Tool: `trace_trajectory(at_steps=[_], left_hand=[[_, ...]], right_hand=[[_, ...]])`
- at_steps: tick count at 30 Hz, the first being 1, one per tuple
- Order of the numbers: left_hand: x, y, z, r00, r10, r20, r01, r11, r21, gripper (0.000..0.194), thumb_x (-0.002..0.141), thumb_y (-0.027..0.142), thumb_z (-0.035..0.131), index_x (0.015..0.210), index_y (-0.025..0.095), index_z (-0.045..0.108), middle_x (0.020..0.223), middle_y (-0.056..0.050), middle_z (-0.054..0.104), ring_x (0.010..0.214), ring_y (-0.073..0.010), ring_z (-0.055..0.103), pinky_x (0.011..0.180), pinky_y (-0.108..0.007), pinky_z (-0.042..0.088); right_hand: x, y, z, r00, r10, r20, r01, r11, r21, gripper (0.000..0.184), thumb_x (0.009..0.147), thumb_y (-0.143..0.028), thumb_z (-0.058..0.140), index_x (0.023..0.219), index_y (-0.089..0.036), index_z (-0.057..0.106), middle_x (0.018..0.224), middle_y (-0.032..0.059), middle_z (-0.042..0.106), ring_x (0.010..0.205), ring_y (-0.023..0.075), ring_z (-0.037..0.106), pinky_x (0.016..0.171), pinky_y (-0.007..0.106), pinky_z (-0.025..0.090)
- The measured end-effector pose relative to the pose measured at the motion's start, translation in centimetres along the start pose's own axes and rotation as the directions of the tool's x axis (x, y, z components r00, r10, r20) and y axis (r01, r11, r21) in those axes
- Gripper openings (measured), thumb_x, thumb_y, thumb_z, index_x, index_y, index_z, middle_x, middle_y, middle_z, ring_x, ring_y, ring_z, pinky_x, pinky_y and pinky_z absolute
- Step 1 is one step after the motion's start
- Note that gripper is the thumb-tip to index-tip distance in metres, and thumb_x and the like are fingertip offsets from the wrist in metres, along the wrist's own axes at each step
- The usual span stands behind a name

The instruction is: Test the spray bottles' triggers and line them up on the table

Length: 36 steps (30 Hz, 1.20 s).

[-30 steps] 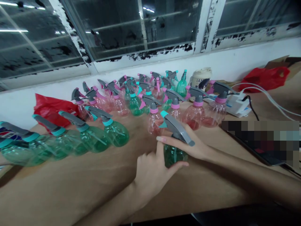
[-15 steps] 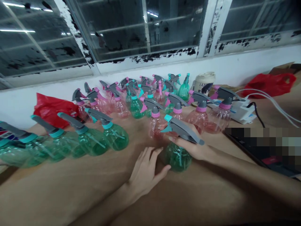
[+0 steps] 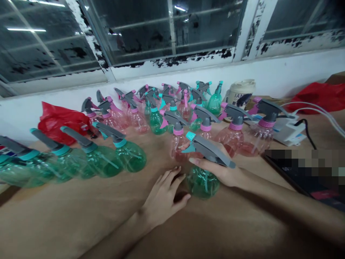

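A green spray bottle (image 3: pixel 203 183) with a grey and turquoise trigger head stands in front of me on the table. My right hand (image 3: pixel 215 169) is wrapped round its neck, just under the head; part of the fingers is behind the bottle. Left of it, my left hand (image 3: pixel 164 198) rests low over the table with its fingers spread, apart from the bottle and holding nothing. Directly behind the held bottle stands a pink spray bottle (image 3: pixel 178 147). A row of green spray bottles (image 3: pixel 132 156) runs off to the left.
More pink and green spray bottles crowd the back by the wall. A red plastic bag (image 3: pixel 61 122) lies at the left, another red bag (image 3: pixel 320 97) at the far right. A white tub (image 3: pixel 241 91), a white power strip (image 3: pixel 289 131) with cables and a dark, partly blurred device (image 3: pixel 288 176) are on the right.
My left hand has let go of the green bottle's side and moved left and down to the table, fingers spreading. My right hand stays round the bottle's neck. The view has shifted slightly.
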<state>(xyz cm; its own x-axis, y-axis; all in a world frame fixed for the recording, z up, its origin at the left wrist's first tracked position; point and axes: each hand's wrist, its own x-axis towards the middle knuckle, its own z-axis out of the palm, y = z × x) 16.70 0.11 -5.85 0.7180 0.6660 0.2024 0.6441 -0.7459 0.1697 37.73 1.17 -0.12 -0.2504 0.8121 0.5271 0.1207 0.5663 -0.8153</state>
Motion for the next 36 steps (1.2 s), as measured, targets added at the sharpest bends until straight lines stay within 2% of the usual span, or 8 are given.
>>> trace_trajectory(at_steps=[7,9,14,19,23,28,33,36], left_hand=[[0.02,0.21,-0.12,0.998,-0.005,0.055,0.002,0.999,0.047,0.05,0.086,0.037,0.06,0.129,0.015,0.049,0.14,-0.015,0.046,0.128,-0.0302,0.043,0.104,-0.049,0.039],[-0.03,0.21,-0.07,0.998,-0.004,0.055,0.001,0.999,0.052,0.051,0.085,0.037,0.06,0.129,0.014,0.049,0.14,-0.015,0.045,0.128,-0.0305,0.042,0.104,-0.049,0.039],[-0.14,0.15,0.11,0.999,0.012,0.041,-0.014,0.998,0.054,0.052,0.086,0.036,0.059,0.131,0.013,0.047,0.141,-0.016,0.044,0.13,-0.0316,0.041,0.104,-0.052,0.039],[-0.13,0.26,-0.01,0.999,0.017,0.043,-0.019,0.999,0.05,0.051,0.087,0.037,0.058,0.131,0.013,0.046,0.142,-0.017,0.043,0.131,-0.0316,0.04,0.104,-0.051,0.038],[-0.1,0.33,-0.01,0.999,0.015,0.038,-0.017,0.999,0.051,0.05,0.088,0.037,0.056,0.131,0.014,0.046,0.141,-0.016,0.044,0.13,-0.0318,0.04,0.103,-0.052,0.04],[-0.03,0.44,-0.06,0.998,0.011,0.06,-0.014,0.998,0.06,0.048,0.088,0.036,0.057,0.129,0.013,0.048,0.141,-0.017,0.044,0.131,-0.032,0.04,0.104,-0.052,0.039],[0.0,0.49,-0.22,0.996,0.01,0.086,-0.016,0.998,0.062,0.049,0.089,0.037,0.056,0.13,0.012,0.047,0.142,-0.016,0.043,0.131,-0.0313,0.039,0.105,-0.051,0.038],[-0.06,0.54,-0.27,0.995,0.004,0.103,-0.011,0.998,0.068,0.05,0.089,0.037,0.056,0.131,0.011,0.047,0.143,-0.017,0.042,0.132,-0.0315,0.038,0.105,-0.051,0.037]], right_hand=[[-0.12,-0.23,0.09,0.998,0.055,0.005,-0.055,0.998,-0.004,0.031,0.081,-0.022,0.063,0.111,-0.029,0.063,0.108,0.0001,0.066,0.097,0.0188,0.062,0.086,0.035,0.048],[-0.18,-0.24,0.15,0.999,0.045,-0.012,-0.046,0.999,-0.027,0.026,0.082,-0.024,0.062,0.107,-0.028,0.064,0.102,-0.0002,0.067,0.096,0.0183,0.061,0.084,0.033,0.048],[-0.12,-0.43,0.22,0.998,0.005,-0.056,-0.009,0.997,-0.082,0.009,0.082,-0.024,0.062,0.091,-0.024,0.062,0.088,-0.0032,0.064,0.078,0.0133,0.06,0.073,0.028,0.047],[-0.19,-0.89,0.34,0.996,0.068,-0.058,-0.072,0.996,-0.062,0.006,0.084,-0.026,0.06,0.089,-0.024,0.061,0.084,-0.0026,0.062,0.074,0.0128,0.059,0.066,0.027,0.047],[-0.33,-0.85,0.47,0.996,0.049,-0.079,-0.057,0.994,-0.094,0.003,0.085,-0.028,0.061,0.085,-0.025,0.06,0.079,-0.0035,0.06,0.069,0.0122,0.058,0.063,0.027,0.046],[-0.29,-0.59,0.32,0.997,0.026,-0.074,-0.036,0.99,-0.138,0.004,0.086,-0.028,0.059,0.087,-0.025,0.061,0.08,-0.0023,0.062,0.073,0.0142,0.06,0.069,0.029,0.047],[-0.27,-0.6,0.37,0.996,0.049,-0.071,-0.056,0.993,-0.099,0.017,0.084,-0.027,0.06,0.101,-0.025,0.063,0.096,0.0015,0.067,0.093,0.0198,0.063,0.085,0.035,0.048],[-0.42,-0.47,0.45,0.995,0.06,-0.082,-0.069,0.991,-0.113,0.02,0.083,-0.028,0.061,0.103,-0.024,0.063,0.097,0.0026,0.067,0.095,0.0215,0.063,0.088,0.038,0.048]])
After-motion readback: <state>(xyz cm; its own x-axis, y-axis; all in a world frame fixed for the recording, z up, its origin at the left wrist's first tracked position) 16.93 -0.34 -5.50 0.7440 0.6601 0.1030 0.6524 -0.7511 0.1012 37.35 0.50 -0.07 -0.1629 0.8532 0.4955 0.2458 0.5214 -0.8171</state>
